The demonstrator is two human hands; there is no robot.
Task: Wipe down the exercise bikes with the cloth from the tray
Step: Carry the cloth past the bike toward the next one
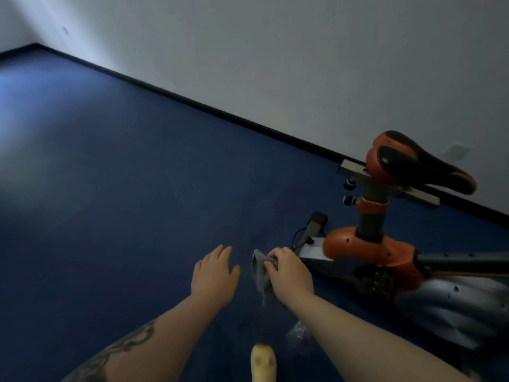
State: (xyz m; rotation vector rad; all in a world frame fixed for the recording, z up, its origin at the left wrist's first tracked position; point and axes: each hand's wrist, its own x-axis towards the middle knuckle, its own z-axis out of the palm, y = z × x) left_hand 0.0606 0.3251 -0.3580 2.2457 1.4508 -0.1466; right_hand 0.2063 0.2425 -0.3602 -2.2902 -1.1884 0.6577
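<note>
An orange and grey exercise bike (369,248) stands at the right, its black and orange saddle (413,161) raised on a post. My right hand (289,271) is shut on a grey cloth (260,274), which hangs in the air just left of the bike's rear base bar (311,250). My left hand (214,274) hovers beside it, fingers spread and holding nothing. No tray is in view.
Dark blue floor (124,202) stretches to the left and far back. A white wall (303,64) with a black skirting strip runs diagonally behind the bike. A yellowish shoe tip (263,362) shows at the bottom edge.
</note>
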